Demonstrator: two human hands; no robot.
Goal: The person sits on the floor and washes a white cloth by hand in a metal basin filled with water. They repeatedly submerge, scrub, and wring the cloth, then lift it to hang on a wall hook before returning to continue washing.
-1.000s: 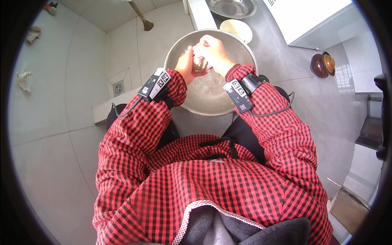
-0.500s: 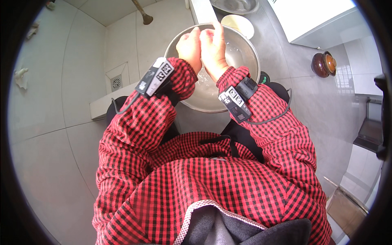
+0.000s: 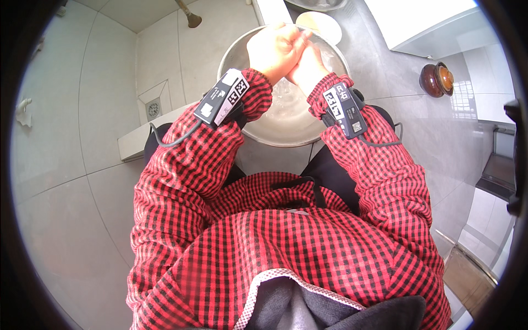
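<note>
While both hands meet over the far half of the metal bowl [image 3: 286,124], I see from my remote post that their knuckles overlap its far edge in view. The left hand [image 3: 275,52] lies against the right hand [image 3: 309,65], fingers curled and pressed close; I cannot tell how far either grip is open, or whether anything sits between the palms. The bowl is between and ahead of the knees [image 3: 384,114]. Toward its near edge the inside shows pale and wet, and there I find the most room, below the wrists. Just beyond its far right rim sits a cream dish [image 3: 323,26]. On the left, a low white ledge [image 3: 146,136] ends near the left knee, with a floor drain [image 3: 153,109] past it. Rightward, grey floor [image 3: 393,77] runs between the bowl and a brown pot [image 3: 431,80], well apart from the right hand.
</note>
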